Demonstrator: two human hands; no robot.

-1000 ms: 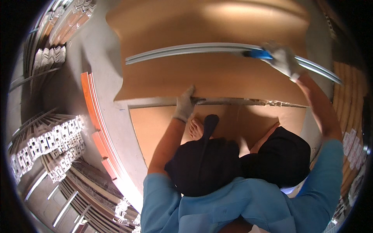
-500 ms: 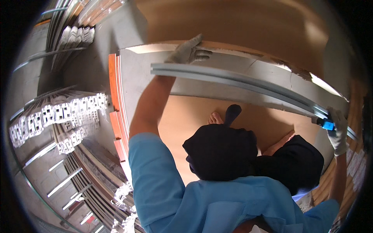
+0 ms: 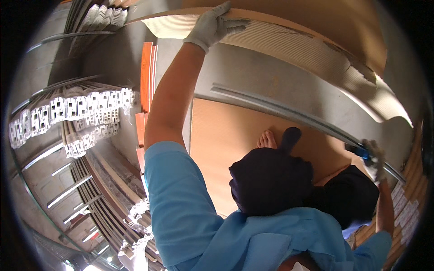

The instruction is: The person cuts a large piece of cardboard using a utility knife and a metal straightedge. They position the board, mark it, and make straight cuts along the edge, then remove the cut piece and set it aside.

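Seen from above, a person in a light blue shirt (image 3: 190, 212) and dark trousers stands barefoot on a brown board (image 3: 226, 140) that lies flat on the floor. Over that board, a long thin metal strip (image 3: 280, 108) runs from upper left down to the right. The right hand (image 3: 373, 158), gloved, is closed around the strip's lower end, beside a small blue object (image 3: 361, 151) too blurred to make out. Beyond the board, the gloved left hand (image 3: 212, 22) reaches far up, fingers (image 3: 235, 25) spread flat against the edge of a large corrugated cardboard sheet (image 3: 294, 45). A second earlier that hand pressed low near the board's edge, so it has risen and the sheet now appears lifted and curved, its right end torn. Left of the board stand orange panels (image 3: 147, 77) and racks of pale metal profiles (image 3: 68, 113).
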